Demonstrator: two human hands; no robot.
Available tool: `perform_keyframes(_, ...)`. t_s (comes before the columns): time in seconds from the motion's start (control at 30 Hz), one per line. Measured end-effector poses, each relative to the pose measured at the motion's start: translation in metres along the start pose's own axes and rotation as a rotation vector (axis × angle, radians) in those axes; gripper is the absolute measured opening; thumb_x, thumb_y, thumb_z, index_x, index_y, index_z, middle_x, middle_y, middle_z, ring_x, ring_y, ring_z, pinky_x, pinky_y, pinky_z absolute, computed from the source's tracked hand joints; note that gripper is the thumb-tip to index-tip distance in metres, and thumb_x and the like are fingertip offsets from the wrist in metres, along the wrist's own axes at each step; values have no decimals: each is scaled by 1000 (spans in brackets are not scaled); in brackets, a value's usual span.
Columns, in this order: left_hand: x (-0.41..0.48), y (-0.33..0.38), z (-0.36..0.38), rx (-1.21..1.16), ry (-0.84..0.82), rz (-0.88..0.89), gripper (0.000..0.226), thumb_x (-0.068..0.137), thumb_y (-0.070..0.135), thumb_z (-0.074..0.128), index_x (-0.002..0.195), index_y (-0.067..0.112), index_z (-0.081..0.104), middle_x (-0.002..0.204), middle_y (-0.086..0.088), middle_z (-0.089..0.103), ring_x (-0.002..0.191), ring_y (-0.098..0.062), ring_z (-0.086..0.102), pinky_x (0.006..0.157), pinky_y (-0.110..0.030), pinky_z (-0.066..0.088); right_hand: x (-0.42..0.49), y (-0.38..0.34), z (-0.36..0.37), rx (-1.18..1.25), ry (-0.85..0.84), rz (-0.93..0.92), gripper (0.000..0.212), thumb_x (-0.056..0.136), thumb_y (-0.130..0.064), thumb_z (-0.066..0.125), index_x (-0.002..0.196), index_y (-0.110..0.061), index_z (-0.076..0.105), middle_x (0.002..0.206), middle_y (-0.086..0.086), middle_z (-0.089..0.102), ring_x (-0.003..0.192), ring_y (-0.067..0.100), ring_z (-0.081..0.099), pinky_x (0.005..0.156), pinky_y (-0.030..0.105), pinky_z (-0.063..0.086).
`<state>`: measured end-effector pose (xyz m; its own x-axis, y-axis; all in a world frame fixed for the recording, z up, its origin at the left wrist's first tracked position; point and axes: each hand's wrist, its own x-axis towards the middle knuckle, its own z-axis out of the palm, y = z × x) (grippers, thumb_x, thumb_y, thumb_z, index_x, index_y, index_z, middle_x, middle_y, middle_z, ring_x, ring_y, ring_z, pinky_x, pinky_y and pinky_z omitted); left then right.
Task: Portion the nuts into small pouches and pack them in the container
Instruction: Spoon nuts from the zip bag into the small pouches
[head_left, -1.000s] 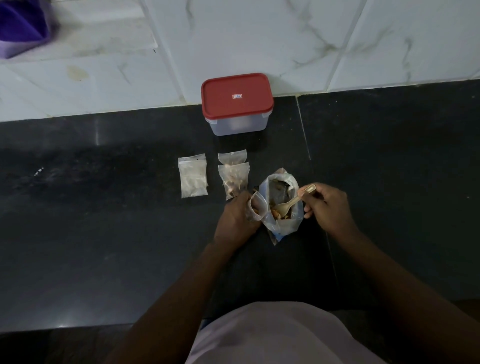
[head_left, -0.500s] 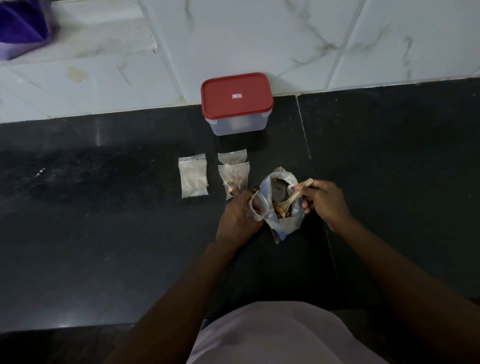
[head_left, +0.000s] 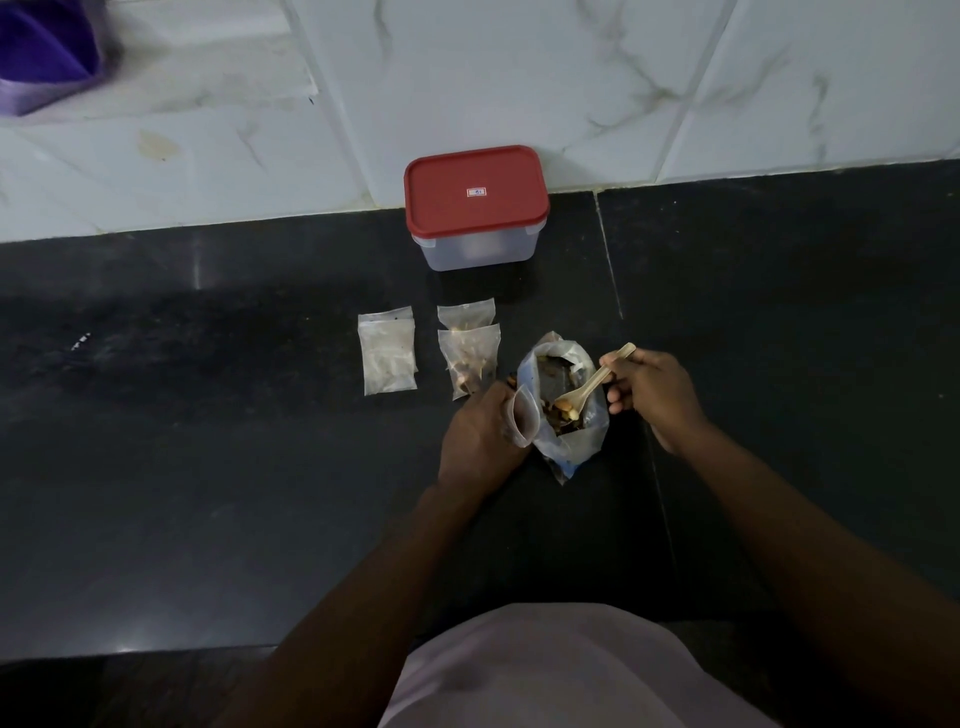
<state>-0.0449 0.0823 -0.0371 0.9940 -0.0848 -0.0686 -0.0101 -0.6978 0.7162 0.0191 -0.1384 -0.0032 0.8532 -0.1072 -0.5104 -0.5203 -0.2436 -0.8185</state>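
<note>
A large clear bag of mixed nuts (head_left: 569, 431) stands open on the dark counter. My right hand (head_left: 652, 395) grips a small wooden spoon (head_left: 589, 384) whose bowl, loaded with nuts, sits inside the bag's mouth. My left hand (head_left: 480, 436) holds a small clear pouch (head_left: 524, 418) open right beside the bag's left edge. Two pouches with nuts (head_left: 470, 358) lie overlapping just behind my left hand. A stack of empty pouches (head_left: 388, 357) lies to their left. The clear container with a red lid (head_left: 477, 208), closed, stands against the wall.
White marble-patterned tiles (head_left: 675, 78) rise behind the black counter (head_left: 208, 467). A purple object (head_left: 44, 49) sits at the top left corner. The counter's front edge runs near my body at the bottom.
My right hand has drawn the spoon up slightly within the bag, and nuts now sit in its bowl. My left hand and the small pouch have stayed in place.
</note>
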Motion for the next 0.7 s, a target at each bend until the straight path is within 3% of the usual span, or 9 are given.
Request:
perform_keyframes(0.27,-3,-1,-8,-127,-4,-79,44,78,29,87,114,21,63,107,8,68,97,-4,65,83,-32,59,-5,-4,-7,277,-55,79,15,103,-15,58,102,-6,70,78,8,65,66,15,62,62,29,55)
perform_keyframes(0.7,2,6,-18,-229,2,-94,41,75,31,83,109,28,62,105,12,65,97,-3,63,82,-30,57,-27,-39,-1,495,-119,15,18,104,-15,53,106,-5,68,81,5,66,69,12,64,62,26,58)
